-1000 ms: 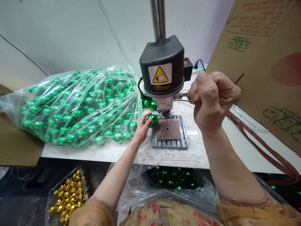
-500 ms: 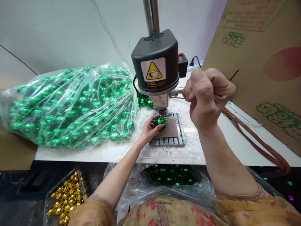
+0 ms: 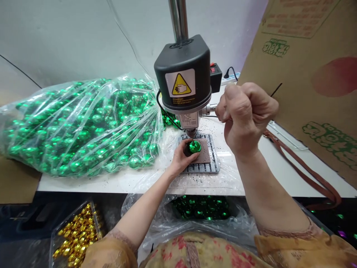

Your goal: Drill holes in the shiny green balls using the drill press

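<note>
Left hand: the left hand (image 3: 182, 158), just below centre of the frame, pinches a green faceted bead (image 3: 194, 146) between thumb and fingertips, pressing it onto the brown pad of the drill table (image 3: 208, 167).
Right hand: the right hand (image 3: 245, 115), right of centre, is closed in a tight fist around the feed lever (image 3: 209, 109), whose metal stub shows just left of the knuckles.
Bead: it sits directly under the chuck (image 3: 191, 132) of the small bench drill (image 3: 182, 76); whether the bit touches it cannot be told.
How to do it well: judged from this view, the bead should sit squarely over the pad's centre, thumb and fingertips low on its sides and clear of the bit, as the yellow warning label (image 3: 180, 85) urges; the lever wants a slow, even pull so the slick round bead does not spin or skid away.
Risk: a rushed plunge could crack the bead or kick it from the pinch.
Counter: the white counter (image 3: 134, 180) is sprinkled with dark specks around the drill table.
Left of frame: a clear plastic bag (image 3: 80, 126) bulging with green beads lies just beside the drill.
Bottom of frame: a second bag of green beads (image 3: 200, 208) hangs open below the counter edge; a tray of gold beads (image 3: 76, 232) sits at lower left.
Right of frame: a cardboard sheet (image 3: 309, 74) leans at upper right, and a brown strap (image 3: 304, 167) trails along the counter.
</note>
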`<state>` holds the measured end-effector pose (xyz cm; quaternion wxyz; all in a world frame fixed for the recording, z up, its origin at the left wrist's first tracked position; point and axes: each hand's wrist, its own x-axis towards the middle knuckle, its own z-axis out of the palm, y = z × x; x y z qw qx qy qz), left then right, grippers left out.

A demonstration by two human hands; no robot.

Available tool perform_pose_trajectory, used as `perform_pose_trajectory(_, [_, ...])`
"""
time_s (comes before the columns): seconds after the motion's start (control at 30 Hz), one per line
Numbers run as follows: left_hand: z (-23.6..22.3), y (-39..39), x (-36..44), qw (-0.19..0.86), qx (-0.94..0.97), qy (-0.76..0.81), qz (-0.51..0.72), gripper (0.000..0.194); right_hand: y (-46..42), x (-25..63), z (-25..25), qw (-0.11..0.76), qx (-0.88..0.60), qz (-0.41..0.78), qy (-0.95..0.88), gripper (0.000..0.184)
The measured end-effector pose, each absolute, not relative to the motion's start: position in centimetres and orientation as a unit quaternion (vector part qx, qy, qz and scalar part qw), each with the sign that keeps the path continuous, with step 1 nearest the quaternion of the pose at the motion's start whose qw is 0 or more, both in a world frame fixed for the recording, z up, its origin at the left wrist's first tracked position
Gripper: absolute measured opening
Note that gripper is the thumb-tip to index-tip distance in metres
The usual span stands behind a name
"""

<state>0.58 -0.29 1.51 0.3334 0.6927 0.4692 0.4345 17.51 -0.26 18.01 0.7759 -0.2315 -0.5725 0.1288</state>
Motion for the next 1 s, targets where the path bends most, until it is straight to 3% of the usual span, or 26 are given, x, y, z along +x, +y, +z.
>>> perform_pose_trajectory(0.63, [1.4, -0.6, 0.6, 0.349, 0.685, 0.454, 0.451, 0.053, -0.1, 16.5, 15.5, 0.831, -0.126, 0.087, -0.534, 0.056])
perform_pose_trajectory(1.0, [1.2, -0.7, 0.6, 0.350, 0.685, 0.455, 0.448, 0.054, 0.2, 17.2, 14.1, 0.815, -0.110, 0.059, -0.566, 0.054])
